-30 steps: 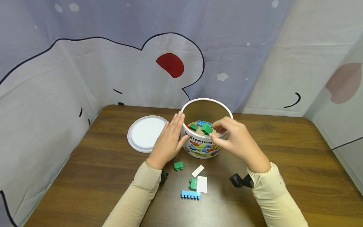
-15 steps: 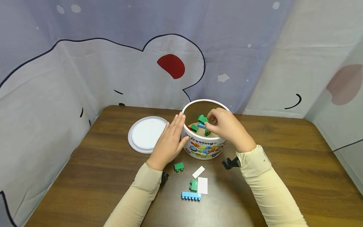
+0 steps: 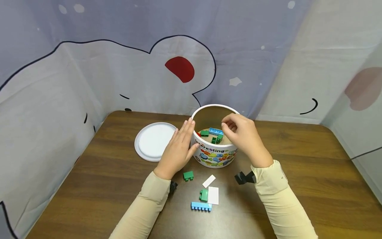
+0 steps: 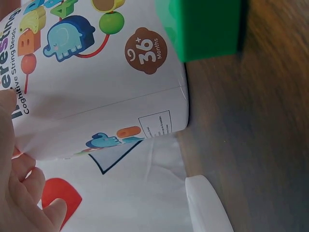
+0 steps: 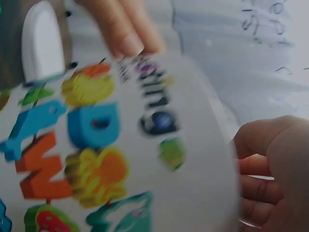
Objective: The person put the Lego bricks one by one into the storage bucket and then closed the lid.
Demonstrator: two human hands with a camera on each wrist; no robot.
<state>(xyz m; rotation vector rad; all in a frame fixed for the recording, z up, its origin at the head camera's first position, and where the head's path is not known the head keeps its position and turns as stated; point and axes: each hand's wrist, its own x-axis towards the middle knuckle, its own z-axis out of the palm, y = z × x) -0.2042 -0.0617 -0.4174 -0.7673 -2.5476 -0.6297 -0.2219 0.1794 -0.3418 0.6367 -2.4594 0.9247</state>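
A white printed bucket (image 3: pixel 215 158) stands at the back middle of the table. Against its left side rests my left hand (image 3: pixel 176 151), its fingers straight; the left wrist view shows that hand beside the bucket wall (image 4: pixel 106 92). Over the right part of the rim is my right hand (image 3: pixel 244 136), fingers loosely curled, with nothing visible between thumb and fingertips. Inside lie a blue toy brick (image 3: pixel 216 131), several green bricks (image 3: pixel 204 133) and a bit of something red (image 3: pixel 199 134). The right wrist view shows the curled right hand (image 5: pixel 275 169) beside the blurred bucket.
A round white lid (image 3: pixel 153 141) lies left of the bucket. In front are two green bricks (image 3: pixel 188 176), a light blue brick (image 3: pixel 201 206) and two flat white rectangles (image 3: pixel 213 195). A patterned cloth backdrop (image 3: pixel 143 73) hangs behind the table.
My right hand carried a green brick farther into the bucket, let it go among the others, then drew back slightly right. The left hand stays against the bucket.
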